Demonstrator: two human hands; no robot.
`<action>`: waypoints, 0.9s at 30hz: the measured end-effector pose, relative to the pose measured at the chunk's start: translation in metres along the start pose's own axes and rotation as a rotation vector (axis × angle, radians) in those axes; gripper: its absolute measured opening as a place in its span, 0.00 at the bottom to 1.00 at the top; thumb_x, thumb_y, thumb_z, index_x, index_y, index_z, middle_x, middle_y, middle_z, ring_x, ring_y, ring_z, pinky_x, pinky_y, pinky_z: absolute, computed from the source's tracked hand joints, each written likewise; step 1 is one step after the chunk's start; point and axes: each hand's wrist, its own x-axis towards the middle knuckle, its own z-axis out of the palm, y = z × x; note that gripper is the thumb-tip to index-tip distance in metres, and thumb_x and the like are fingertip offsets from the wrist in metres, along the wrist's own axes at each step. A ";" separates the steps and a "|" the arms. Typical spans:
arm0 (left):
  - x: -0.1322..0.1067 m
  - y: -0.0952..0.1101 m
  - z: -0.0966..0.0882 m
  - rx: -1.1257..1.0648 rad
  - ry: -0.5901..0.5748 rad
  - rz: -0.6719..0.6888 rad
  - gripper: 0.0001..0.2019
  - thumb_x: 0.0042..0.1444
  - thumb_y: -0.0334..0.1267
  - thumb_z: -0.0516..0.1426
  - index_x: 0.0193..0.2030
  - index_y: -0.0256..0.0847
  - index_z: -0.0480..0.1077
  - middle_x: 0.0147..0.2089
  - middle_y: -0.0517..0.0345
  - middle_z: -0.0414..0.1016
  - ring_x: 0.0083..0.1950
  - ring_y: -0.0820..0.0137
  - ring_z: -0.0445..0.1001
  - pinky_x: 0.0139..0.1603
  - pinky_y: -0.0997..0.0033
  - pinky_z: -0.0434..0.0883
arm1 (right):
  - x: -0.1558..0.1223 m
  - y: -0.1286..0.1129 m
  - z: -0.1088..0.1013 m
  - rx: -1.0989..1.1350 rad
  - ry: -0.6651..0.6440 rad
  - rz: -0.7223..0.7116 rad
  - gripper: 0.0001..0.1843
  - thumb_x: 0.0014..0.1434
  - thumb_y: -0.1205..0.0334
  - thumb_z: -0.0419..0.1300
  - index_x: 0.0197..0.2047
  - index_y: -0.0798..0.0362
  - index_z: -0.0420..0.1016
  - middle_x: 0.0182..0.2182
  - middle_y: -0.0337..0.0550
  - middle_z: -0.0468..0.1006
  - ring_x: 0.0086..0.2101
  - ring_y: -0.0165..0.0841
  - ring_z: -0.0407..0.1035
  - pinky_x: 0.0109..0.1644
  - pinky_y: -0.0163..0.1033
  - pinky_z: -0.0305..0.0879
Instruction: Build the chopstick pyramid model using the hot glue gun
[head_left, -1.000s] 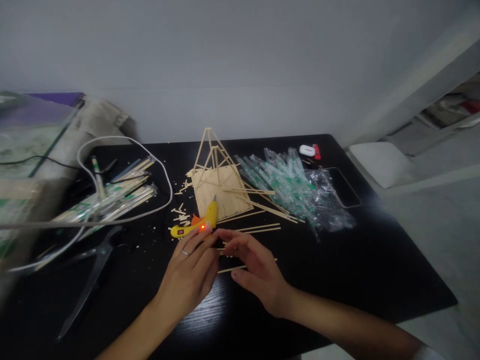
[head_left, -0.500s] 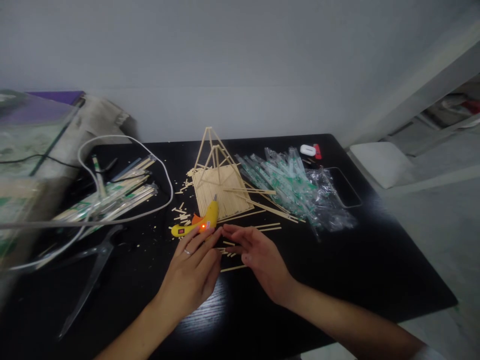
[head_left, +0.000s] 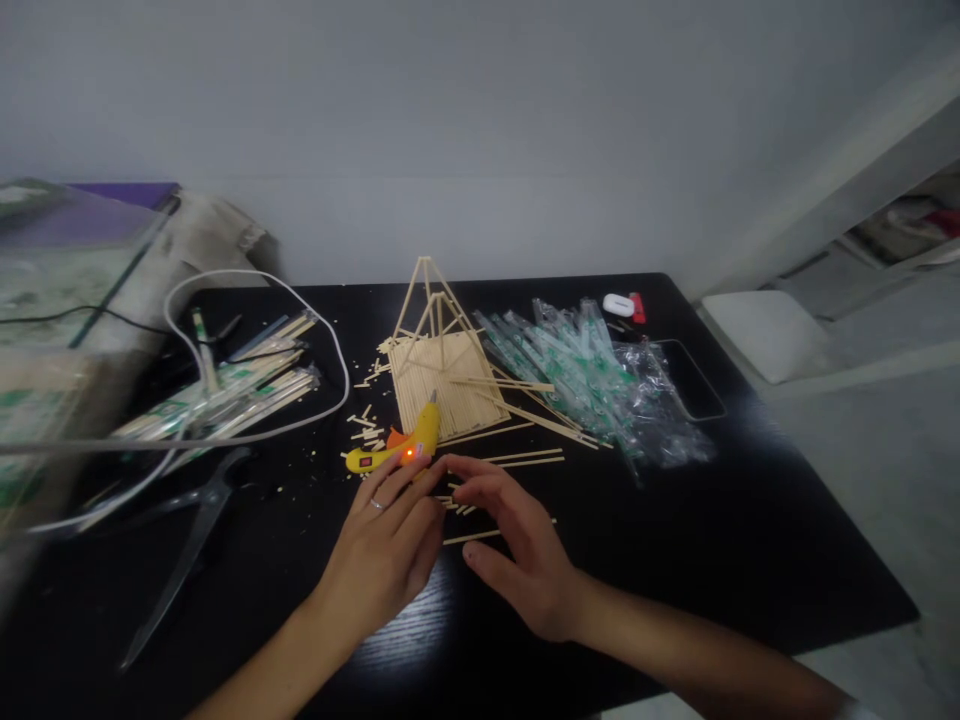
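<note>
While our right grip point(head_left: 544, 575) is spread and our left grip point(head_left: 384, 560) unreadable, we should avoid the glue gun point(head_left: 428, 432), nozzle point(head_left: 433, 397) toward the desk's point(head_left: 675, 560) back edge.

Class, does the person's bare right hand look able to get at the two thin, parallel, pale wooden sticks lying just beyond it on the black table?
Probably yes: the right hand is close by, its grip open, and nothing appears to cover the right ends of the sticks.
</note>
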 end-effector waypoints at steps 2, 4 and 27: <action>0.000 0.000 0.000 0.003 -0.005 0.000 0.06 0.68 0.27 0.57 0.44 0.39 0.75 0.58 0.47 0.83 0.67 0.56 0.76 0.75 0.44 0.65 | -0.001 -0.001 0.000 -0.071 -0.032 -0.031 0.23 0.66 0.68 0.65 0.62 0.42 0.72 0.71 0.49 0.68 0.71 0.43 0.63 0.73 0.53 0.62; 0.001 0.000 0.000 0.004 0.000 0.003 0.06 0.68 0.27 0.57 0.44 0.39 0.75 0.58 0.47 0.84 0.67 0.55 0.76 0.75 0.44 0.66 | -0.001 0.000 0.000 -0.136 -0.054 -0.051 0.26 0.64 0.69 0.65 0.63 0.43 0.71 0.72 0.49 0.67 0.71 0.43 0.62 0.74 0.53 0.61; 0.000 0.002 0.001 -0.007 0.000 -0.020 0.06 0.67 0.26 0.58 0.43 0.40 0.74 0.57 0.48 0.84 0.66 0.55 0.76 0.75 0.42 0.66 | 0.005 0.005 -0.001 0.319 0.034 0.184 0.19 0.63 0.57 0.73 0.56 0.45 0.77 0.69 0.49 0.72 0.68 0.44 0.67 0.72 0.55 0.63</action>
